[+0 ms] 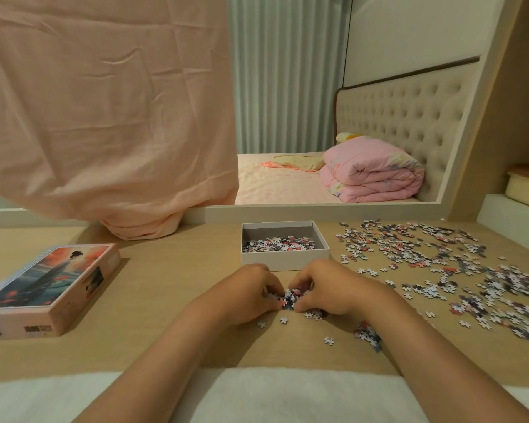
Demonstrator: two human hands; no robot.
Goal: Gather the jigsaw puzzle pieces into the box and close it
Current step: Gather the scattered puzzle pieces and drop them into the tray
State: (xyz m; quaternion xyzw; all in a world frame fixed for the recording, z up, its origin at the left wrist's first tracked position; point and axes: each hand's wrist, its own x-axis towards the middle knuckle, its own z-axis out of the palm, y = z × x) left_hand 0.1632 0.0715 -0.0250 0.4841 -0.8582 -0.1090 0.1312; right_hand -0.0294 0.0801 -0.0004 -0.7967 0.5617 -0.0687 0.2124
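Observation:
An open white box (284,257) stands on the wooden table, with several puzzle pieces lying in its bottom. Just in front of it, my left hand (251,290) and my right hand (324,288) curl toward each other around a small heap of puzzle pieces (290,297), fingers pinching it from both sides. A wide scatter of loose pieces (440,264) covers the table to the right. A few stray pieces (283,320) lie under my hands. The box lid (48,288), printed with a picture, lies at the left.
A pink cloth (104,117) hangs down onto the table's back left. A mirror behind the table reflects a bed with a folded pink quilt (373,175). A white block (513,227) stands at the back right. White fabric (257,395) covers the near edge.

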